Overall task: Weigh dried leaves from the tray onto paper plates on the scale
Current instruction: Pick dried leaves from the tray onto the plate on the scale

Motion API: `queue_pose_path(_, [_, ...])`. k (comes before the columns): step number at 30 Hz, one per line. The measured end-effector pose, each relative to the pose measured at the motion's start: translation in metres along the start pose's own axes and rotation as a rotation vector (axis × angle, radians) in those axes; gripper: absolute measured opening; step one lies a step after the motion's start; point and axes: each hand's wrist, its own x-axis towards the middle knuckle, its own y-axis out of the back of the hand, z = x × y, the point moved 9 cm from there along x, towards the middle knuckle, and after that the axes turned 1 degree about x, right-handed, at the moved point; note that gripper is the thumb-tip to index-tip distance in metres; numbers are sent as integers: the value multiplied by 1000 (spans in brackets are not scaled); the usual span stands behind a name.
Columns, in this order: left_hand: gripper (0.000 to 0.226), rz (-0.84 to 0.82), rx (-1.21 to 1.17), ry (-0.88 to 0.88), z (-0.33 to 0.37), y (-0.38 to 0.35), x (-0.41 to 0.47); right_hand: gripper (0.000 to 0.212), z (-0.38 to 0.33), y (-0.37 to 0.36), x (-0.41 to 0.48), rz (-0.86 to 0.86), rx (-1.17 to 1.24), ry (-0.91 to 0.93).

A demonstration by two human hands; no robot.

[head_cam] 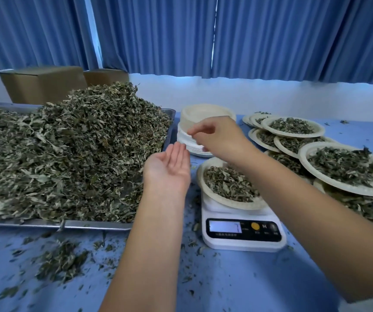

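A metal tray [91, 225] on the left bears a tall heap of dried leaves [68, 149]. A white scale [244, 235] stands at centre right with a paper plate [232, 203] of leaves on it. My left hand [169, 170] hovers palm up with straight fingers between the tray and the scale, and it holds nothing. My right hand [214, 136] hangs above the far rim of that plate, in front of the stack of plates, its fingers loosely bent downward. Whether it pinches any leaves I cannot make out.
A stack of unused paper plates [205, 113] stands behind the scale. Several filled plates [343, 167] overlap at the right. Loose leaf bits [61, 262] litter the blue tablecloth. Cardboard boxes [43, 84] and blue curtains stand behind the tray.
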Motion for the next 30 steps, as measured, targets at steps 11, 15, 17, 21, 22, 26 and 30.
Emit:
queue_pose_path(11, [24,64,1825,-585,26,-24,-9,26,90,81,-46,-21,-585,-272])
queue_pose_path(15, [18,23,1959,-284,0,-6,4,34,102,85,-51,-92,-592,-334])
queue_pose_path(17, [24,75,1853,-187,-4,1,3,40,105,83,-52,-121,-581,-358])
queue_pose_path(21, [24,103,1734,-206,-3,-1,0,38,107,84,-52,-94,-481,-363])
queue_pose_path(22, [24,92,1689,-234,-1,-3,0,37,105,86,-52,-66,-436,-351])
queue_pose_path(26, [21,15,1465,-270,-6,-14,-6,24,97,106,-51,48,-338,-306])
queue_pose_path(30, [21,-69,1271,-246,-30,-30,-20,30,91,139,-55,170,-287,-280])
